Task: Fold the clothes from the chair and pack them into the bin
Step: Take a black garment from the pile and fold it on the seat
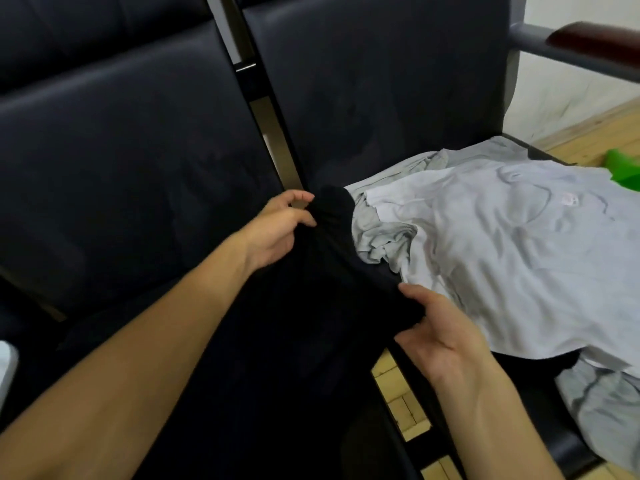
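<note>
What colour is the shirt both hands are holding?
Black garment, seen best in the head view.

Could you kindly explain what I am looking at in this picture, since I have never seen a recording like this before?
There is no machine here: a person wears a camera on the head, so you look down at their own two bare arms. The left hand and the right hand each pinch a black garment, stretched between them over dark padded chairs. On the right-hand seat lie more clothes waiting to be folded: a white T-shirt spread on top and grey clothing crumpled under it. Something green shows at the far right edge; I cannot tell what it is.
</note>
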